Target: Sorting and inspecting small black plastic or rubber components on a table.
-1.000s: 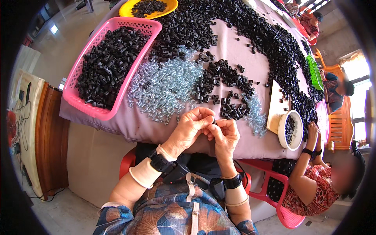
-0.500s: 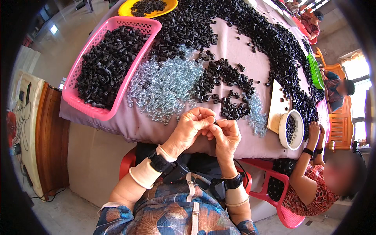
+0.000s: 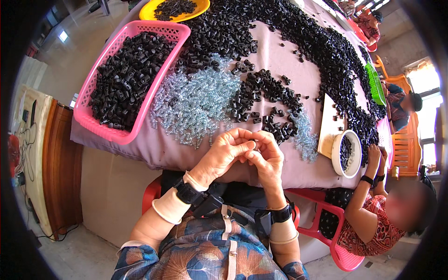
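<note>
My left hand (image 3: 228, 150) and my right hand (image 3: 266, 156) meet over the near edge of the table, thumbs and fingertips pinched together. Between the fingertips a bit of a small black plastic part (image 3: 254, 141) shows; the fingers cover most of it. Just beyond my hands lies a loose group of black plastic pieces (image 3: 275, 128). A heap of silvery coil springs (image 3: 193, 102) spreads to the left of that group, and a smaller pile of springs (image 3: 304, 135) lies to its right.
A pink basket (image 3: 133, 135) full of black parts stands at the left. Beyond it is a yellow plate (image 3: 148, 14) of dark pieces. A white bowl (image 3: 355, 170) leans by a pale board (image 3: 325, 140) at the right. A co-worker's hands (image 3: 377, 156) rest close to that bowl.
My right hand has shifted slightly left, closer to my left hand, and its fingers have closed further over the small black part. My left hand has hardly moved.
</note>
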{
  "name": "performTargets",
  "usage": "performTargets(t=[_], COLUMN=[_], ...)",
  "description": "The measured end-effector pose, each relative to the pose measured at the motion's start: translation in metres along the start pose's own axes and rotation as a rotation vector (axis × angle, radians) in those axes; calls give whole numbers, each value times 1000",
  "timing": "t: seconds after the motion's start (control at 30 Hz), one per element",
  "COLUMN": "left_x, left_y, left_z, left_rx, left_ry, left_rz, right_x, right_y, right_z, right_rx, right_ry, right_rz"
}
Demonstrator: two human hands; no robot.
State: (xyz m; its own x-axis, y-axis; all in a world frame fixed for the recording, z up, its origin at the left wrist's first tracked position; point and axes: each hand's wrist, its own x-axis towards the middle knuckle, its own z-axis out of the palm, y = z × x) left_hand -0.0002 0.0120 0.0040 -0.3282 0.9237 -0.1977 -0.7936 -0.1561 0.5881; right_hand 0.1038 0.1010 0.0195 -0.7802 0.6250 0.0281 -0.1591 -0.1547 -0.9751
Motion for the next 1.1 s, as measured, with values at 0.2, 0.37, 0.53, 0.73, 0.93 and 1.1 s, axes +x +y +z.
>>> performTargets(t=[0.2, 0.37, 0.53, 0.73, 0.93, 1.1], left_x=[-2, -2, -3, -3, -3, -3], left_y=[0, 2, 6, 1, 1, 3], left_z=[-1, -1, 8, 4, 5, 6], left_rx=[-26, -93, -115, -110, -108, -89], left_ry=[-29, -17, 20, 17, 46, 55], left_rz=[37, -19, -11, 4, -4, -11], right_x=[0, -1, 1, -1, 0, -3], right_y=[4, 1, 3, -2, 4, -1], right_z=[-7, -5, -5, 1, -1, 6], right_rx=[-146, -61, -230, -229, -286, -167], right_ry=[-112, -95, -122, -96, -84, -32], right_rz=[1, 33, -54, 9, -51, 52])
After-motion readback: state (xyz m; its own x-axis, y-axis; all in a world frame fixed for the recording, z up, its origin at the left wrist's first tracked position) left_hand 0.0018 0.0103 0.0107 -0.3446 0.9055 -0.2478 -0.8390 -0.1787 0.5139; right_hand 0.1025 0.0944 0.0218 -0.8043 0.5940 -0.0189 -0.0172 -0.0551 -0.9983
